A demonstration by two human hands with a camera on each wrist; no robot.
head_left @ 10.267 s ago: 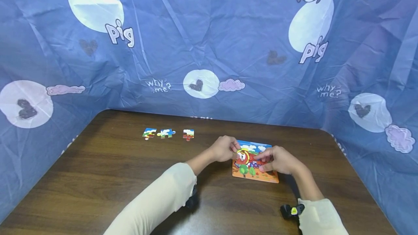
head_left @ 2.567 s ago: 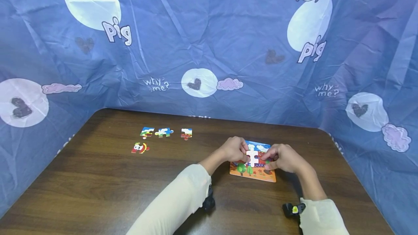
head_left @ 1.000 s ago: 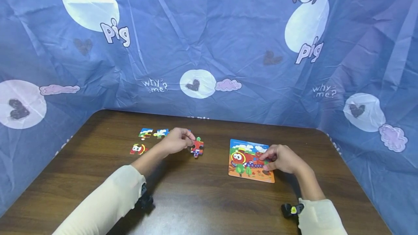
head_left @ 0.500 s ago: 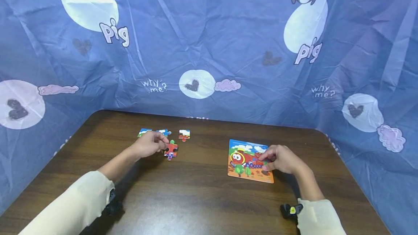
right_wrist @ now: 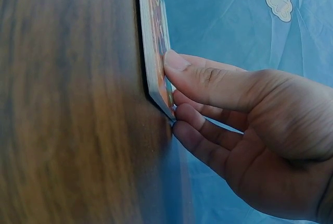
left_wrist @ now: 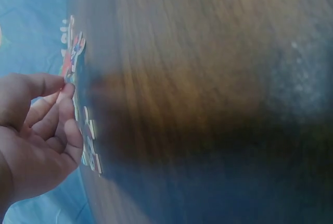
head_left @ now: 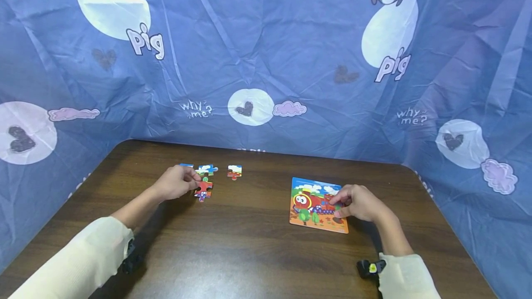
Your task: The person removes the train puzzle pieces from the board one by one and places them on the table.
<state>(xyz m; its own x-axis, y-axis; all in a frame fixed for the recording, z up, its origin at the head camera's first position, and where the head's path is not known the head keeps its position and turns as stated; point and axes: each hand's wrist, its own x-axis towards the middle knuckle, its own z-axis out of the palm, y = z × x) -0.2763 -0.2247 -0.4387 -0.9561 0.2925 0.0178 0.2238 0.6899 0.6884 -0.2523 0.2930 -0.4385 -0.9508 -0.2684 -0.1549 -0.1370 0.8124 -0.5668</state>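
Observation:
A red jigsaw piece (head_left: 203, 189) with a green knob is pinched between the thumb and fingers of my left hand (head_left: 176, 182), close over the table at the left. In the left wrist view, that hand (left_wrist: 41, 135) has loose pieces (left_wrist: 92, 156) just beyond its fingers. On the right lies a square puzzle board (head_left: 305, 223) with a red cartoon train, trees and clouds. My right hand (head_left: 359, 203) rests on its right side, thumb and fingertips touching the picture. The right wrist view has its thumb (right_wrist: 182, 65) on the board's face near a corner.
Behind the held piece lie a blue-and-white piece (head_left: 205, 170) and, farther right, another with a red lower edge (head_left: 234, 170). A blue piece (head_left: 186, 165) is partly hidden by the left hand. The wooden table (head_left: 249, 253) ends at a blue printed cloth (head_left: 266, 59).
A piece with the cartoon face was set on the table at left, now hidden. Since then my left hand has carried the red piece leftward from the board. The right hand stays put.

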